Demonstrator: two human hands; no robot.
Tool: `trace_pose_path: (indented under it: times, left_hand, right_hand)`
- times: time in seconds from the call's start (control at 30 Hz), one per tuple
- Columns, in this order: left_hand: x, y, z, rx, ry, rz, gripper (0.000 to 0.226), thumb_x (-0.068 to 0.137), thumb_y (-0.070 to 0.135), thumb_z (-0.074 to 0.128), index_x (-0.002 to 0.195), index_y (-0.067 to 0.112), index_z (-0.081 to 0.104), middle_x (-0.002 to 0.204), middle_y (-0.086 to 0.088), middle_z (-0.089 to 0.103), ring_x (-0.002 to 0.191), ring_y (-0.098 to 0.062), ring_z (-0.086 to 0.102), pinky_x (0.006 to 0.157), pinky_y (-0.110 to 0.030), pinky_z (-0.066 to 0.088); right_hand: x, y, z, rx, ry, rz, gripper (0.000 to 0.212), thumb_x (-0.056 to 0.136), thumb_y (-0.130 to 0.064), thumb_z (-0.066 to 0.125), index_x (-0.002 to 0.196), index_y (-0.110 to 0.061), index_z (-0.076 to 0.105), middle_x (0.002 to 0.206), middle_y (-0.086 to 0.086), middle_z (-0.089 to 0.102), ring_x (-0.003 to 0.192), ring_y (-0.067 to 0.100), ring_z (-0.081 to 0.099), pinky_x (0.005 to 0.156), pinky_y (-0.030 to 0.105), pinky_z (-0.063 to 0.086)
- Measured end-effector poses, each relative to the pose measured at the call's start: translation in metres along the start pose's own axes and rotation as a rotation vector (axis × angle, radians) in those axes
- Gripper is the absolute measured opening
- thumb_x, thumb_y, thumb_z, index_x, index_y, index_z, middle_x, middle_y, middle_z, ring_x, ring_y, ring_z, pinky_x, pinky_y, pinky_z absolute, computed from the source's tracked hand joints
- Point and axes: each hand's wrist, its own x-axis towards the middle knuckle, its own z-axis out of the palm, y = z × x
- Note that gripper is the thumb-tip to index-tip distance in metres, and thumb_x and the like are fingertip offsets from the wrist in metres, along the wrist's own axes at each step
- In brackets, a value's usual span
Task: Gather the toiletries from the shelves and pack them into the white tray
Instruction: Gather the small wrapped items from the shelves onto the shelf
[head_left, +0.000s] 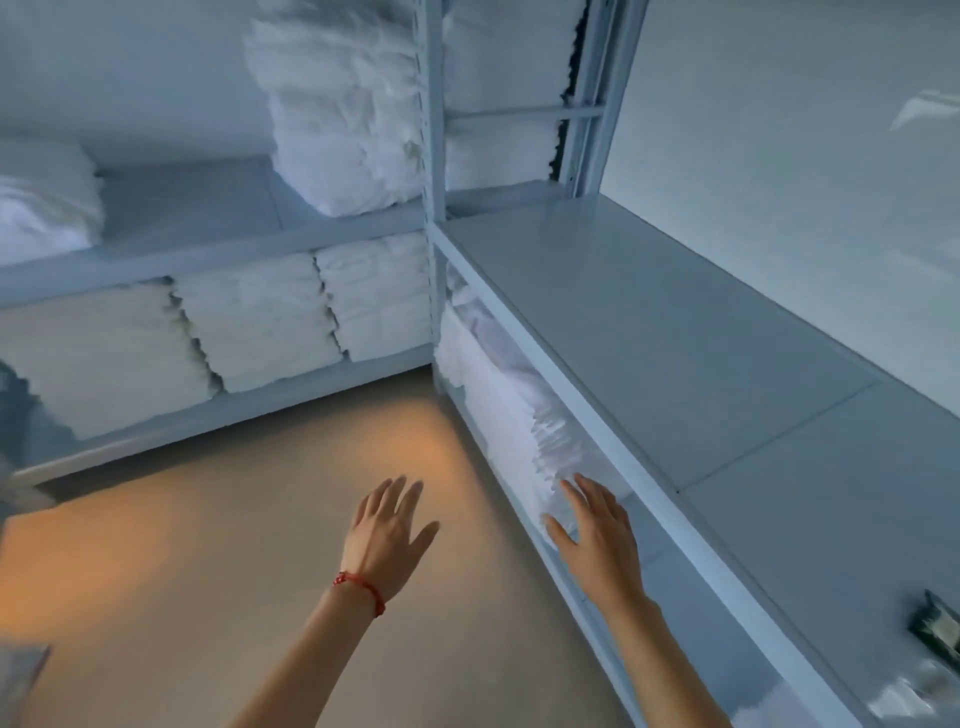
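My left hand (387, 530), with a red string bracelet on the wrist, is stretched out over the floor with fingers spread and nothing in it. My right hand (597, 540) is also open, palm down, just in front of the lower shelf where folded white linen (524, 431) lies. A small dark packet (937, 626) and a clear plastic-wrapped item (909, 693) lie on the grey shelf top (675, 332) at the far lower right, partly cut off by the frame edge. No white tray is in view.
White metal shelving runs along the left and right walls and meets at an upright post (434, 156) in the corner. Stacks of folded white towels (260, 322) fill the left shelves. The floor (260, 545) between the shelves is beige carpet.
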Motion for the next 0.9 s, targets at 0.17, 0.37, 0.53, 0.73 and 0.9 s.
trace_pose_path:
  times: [0.17, 0.37, 0.53, 0.73, 0.9]
  left_hand:
    - [0.009, -0.080, -0.034, 0.007, 0.070, -0.148, 0.086, 0.083, 0.068, 0.004, 0.121, 0.009, 0.053, 0.123, -0.018, 0.058, 0.114, -0.036, 0.053, 0.093, -0.052, 0.041]
    - [0.005, -0.149, -0.064, 0.008, 0.163, -0.388, 0.071, 0.080, 0.059, 0.025, 0.123, 0.009, 0.052, 0.127, -0.018, 0.055, 0.118, -0.036, 0.049, 0.098, -0.050, 0.037]
    - [0.001, -0.192, -0.080, 0.035, 0.257, -0.600, 0.073, 0.078, 0.060, 0.023, 0.125, 0.010, 0.050, 0.130, -0.017, 0.052, 0.122, -0.035, 0.045, 0.100, -0.048, 0.035]
    - [-0.003, -0.220, -0.100, 0.056, 0.379, -0.874, 0.076, 0.076, 0.061, 0.021, 0.129, 0.012, 0.047, 0.134, -0.016, 0.049, 0.125, -0.035, 0.041, 0.102, -0.048, 0.033]
    - [-0.025, -0.244, -0.112, 0.060, 0.459, -1.063, 0.063, 0.081, 0.054, 0.043, 0.124, 0.010, 0.052, 0.127, -0.019, 0.054, 0.119, -0.038, 0.047, 0.097, -0.051, 0.038]
  right_hand:
    - [0.058, -0.078, 0.048, 0.060, -0.057, -0.166, 0.047, 0.081, -0.042, 0.054, 0.115, -0.010, 0.060, 0.119, 0.012, 0.062, 0.108, 0.029, 0.059, 0.086, 0.040, 0.049]
    - [0.122, -0.163, 0.095, 0.104, -0.180, -0.419, 0.052, 0.083, -0.048, 0.041, 0.113, -0.010, 0.061, 0.115, 0.011, 0.064, 0.103, 0.027, 0.062, 0.082, 0.038, 0.053]
    - [0.176, -0.232, 0.134, 0.165, -0.258, -0.641, 0.052, 0.083, -0.046, 0.041, 0.113, -0.008, 0.061, 0.115, 0.013, 0.064, 0.104, 0.027, 0.061, 0.085, 0.038, 0.050]
    - [0.225, -0.308, 0.165, 0.242, -0.352, -0.917, 0.054, 0.082, -0.048, 0.041, 0.113, -0.010, 0.062, 0.115, 0.012, 0.065, 0.103, 0.026, 0.062, 0.086, 0.035, 0.048]
    - [0.236, -0.370, 0.195, 0.296, -0.426, -1.115, 0.052, 0.082, -0.047, 0.043, 0.112, -0.009, 0.063, 0.112, 0.013, 0.066, 0.102, 0.025, 0.062, 0.084, 0.034, 0.049]
